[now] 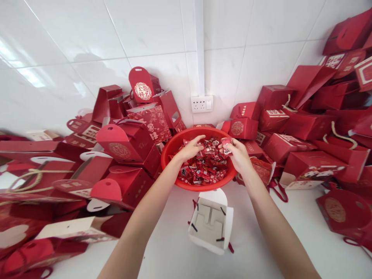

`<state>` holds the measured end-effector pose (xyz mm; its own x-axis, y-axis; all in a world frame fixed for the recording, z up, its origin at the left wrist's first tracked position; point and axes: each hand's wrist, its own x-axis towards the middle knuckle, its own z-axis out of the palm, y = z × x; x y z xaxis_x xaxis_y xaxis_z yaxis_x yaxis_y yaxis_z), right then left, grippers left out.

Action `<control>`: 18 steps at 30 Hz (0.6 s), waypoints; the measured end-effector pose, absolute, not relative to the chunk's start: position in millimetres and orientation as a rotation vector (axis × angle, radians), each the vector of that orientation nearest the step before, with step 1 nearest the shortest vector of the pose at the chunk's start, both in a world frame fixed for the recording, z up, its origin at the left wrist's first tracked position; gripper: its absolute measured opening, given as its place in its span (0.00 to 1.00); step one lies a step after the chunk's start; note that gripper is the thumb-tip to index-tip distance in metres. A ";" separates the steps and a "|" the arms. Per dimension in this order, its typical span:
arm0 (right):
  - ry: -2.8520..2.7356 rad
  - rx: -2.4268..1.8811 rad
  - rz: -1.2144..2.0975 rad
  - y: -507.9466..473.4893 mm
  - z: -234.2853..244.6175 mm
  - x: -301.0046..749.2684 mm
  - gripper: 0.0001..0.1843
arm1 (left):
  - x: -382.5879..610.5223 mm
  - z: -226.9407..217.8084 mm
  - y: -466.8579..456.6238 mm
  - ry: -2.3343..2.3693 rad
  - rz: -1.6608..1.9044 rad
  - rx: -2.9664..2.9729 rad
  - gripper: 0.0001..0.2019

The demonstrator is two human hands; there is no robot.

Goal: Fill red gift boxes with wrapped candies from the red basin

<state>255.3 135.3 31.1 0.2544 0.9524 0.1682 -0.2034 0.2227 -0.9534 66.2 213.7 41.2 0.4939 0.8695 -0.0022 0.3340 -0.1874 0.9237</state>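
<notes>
A round red plastic basin (171, 147) sits on the white table against the tiled wall, filled with small red-wrapped candies (207, 166). My left hand (191, 148) reaches into the basin from the left, fingers curled down onto the candies. My right hand (236, 152) hovers over the basin's right side, pinching a small red-and-white candy packet (226, 142) between thumb and fingers. In front of the basin stands an open white-lined gift box (211, 222), its flaps spread.
Piles of red gift boxes and paper bags (124, 143) crowd the left side and more of them (302, 128) stack up on the right. A white wall socket (201, 104) is behind the basin. Bare white tabletop (174, 248) lies near me.
</notes>
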 end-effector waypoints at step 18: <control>-1.043 -1.055 0.873 134.0 28.1 254.2 0.20 | 67.6 50.3 204.9 0.720 0.731 1.650 0.23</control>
<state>254.2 134.0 28.1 0.2818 0.9286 0.2415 -0.0739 0.2719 -0.9595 67.6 204.9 50.3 0.6194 0.7798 0.0908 0.0789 -0.1769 0.9811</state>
